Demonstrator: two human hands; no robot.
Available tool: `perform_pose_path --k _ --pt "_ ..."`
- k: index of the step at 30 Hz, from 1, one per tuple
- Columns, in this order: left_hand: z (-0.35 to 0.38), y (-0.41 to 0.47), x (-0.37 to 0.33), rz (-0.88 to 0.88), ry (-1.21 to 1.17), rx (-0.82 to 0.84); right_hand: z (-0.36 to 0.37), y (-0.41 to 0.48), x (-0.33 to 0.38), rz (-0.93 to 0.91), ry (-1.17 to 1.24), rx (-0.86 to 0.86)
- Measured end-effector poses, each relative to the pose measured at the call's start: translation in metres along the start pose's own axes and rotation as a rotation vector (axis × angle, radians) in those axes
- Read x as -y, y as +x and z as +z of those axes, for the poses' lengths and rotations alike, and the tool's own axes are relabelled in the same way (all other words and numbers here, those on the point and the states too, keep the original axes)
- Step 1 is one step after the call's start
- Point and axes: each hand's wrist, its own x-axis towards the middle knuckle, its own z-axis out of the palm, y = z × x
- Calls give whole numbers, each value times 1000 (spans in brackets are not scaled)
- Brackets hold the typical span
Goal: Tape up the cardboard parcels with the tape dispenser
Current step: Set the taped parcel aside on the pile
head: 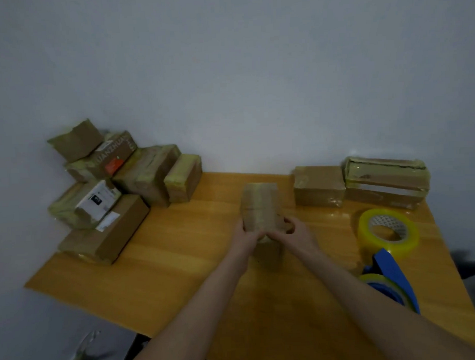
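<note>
A small cardboard parcel (260, 206) with tape bands round it is held above the middle of the wooden table (180, 262). My left hand (245, 233) grips its near left side. My right hand (293, 231) grips its near right corner, fingers curled round the edge. The blue tape dispenser (388, 279) with its yellowish roll lies at the table's right edge, apart from both hands. A loose roll of clear yellow tape (387, 232) lies flat just behind the dispenser.
A heap of several taped parcels (110, 189) fills the table's far left corner against the wall. Two taped parcels, a small one (317, 186) and a longer one (387, 181), stand at the far right. The grey wall runs close behind.
</note>
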Motion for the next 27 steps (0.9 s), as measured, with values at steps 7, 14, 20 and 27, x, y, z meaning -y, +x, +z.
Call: perform_pose_path --k 7,14,20,27 --pt "-103 66 -72 329 83 -127 78 47 108 -180 145 -176" --pt "-260 165 -130 474 243 -212 207 120 236 -216 297 -63" --pt "-348 234 -155 415 180 -311 281 180 305 -162 254 -107" --pt "-404 287 -166 421 330 -350 338 229 343 -204 168 -103"
